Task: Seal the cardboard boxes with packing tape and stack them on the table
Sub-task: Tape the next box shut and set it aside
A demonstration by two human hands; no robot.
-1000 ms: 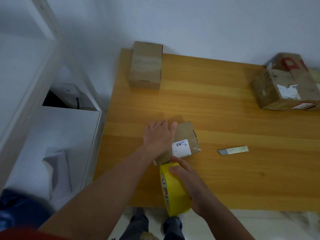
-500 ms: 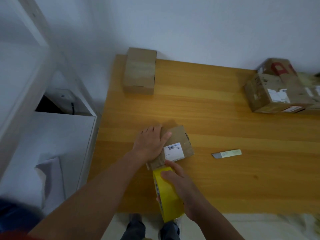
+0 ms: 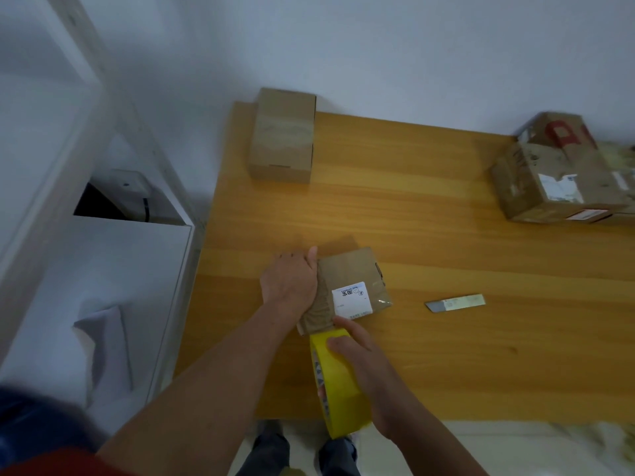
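A small cardboard box [image 3: 350, 273] with a white label lies on the wooden table [image 3: 429, 235] near its front left. My left hand [image 3: 288, 283] holds the box's left side, fingers bent down over the edge and thumb along the far edge. My right hand [image 3: 364, 369] grips a yellow roll of packing tape [image 3: 338, 383] just in front of the box, by the table's front edge. A glossy strip of tape [image 3: 319, 305] runs along the box's left part toward the roll.
A plain cardboard box [image 3: 283, 135] stands at the table's far left corner. Two worn, labelled boxes [image 3: 556, 176] sit stacked at the far right. A utility knife [image 3: 455, 303] lies right of the small box. A white cabinet [image 3: 103, 269] stands left of the table.
My left hand slid from the top of the small box to its left side, fingers now bent over the edge. The tape roll stays at the box's near end in my right hand.
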